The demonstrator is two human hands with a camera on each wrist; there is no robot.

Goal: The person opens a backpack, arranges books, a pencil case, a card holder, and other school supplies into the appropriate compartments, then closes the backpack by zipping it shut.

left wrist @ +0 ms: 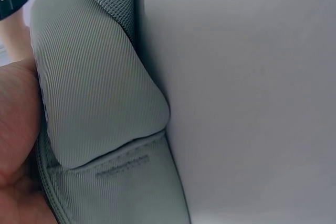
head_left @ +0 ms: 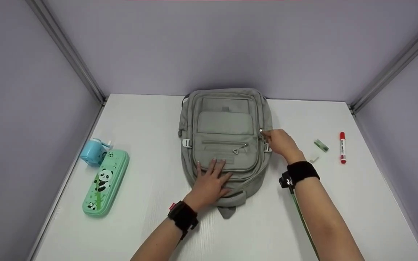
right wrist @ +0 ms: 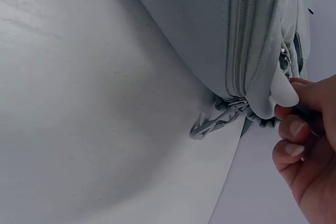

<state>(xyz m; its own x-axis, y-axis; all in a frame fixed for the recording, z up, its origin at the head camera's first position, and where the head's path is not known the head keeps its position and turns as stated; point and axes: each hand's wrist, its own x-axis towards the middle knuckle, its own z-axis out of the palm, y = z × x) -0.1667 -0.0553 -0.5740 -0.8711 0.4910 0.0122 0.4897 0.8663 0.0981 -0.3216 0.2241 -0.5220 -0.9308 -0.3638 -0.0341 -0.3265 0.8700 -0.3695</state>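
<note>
A grey-green backpack (head_left: 225, 123) lies on the white table with its front pockets facing up. My left hand (head_left: 209, 186) rests on its lower front, fingers spread over the fabric. In the left wrist view, part of that hand (left wrist: 18, 124) shows beside the ribbed grey fabric (left wrist: 100, 77). At the bag's right edge, my right hand (head_left: 283, 143) pinches a zipper pull (head_left: 261, 131), which the fingers partly cover. The right wrist view shows the right hand (right wrist: 310, 140) with curled fingers at the bag's edge, below the zipper track (right wrist: 244, 35).
On the left are a green panda pencil case (head_left: 105, 183) and a blue pencil sharpener (head_left: 93, 152). To the right lie a small green item (head_left: 321, 145), a small white piece (head_left: 314, 159) and a red-capped marker (head_left: 342, 148). Grey walls (head_left: 209, 47) enclose the table.
</note>
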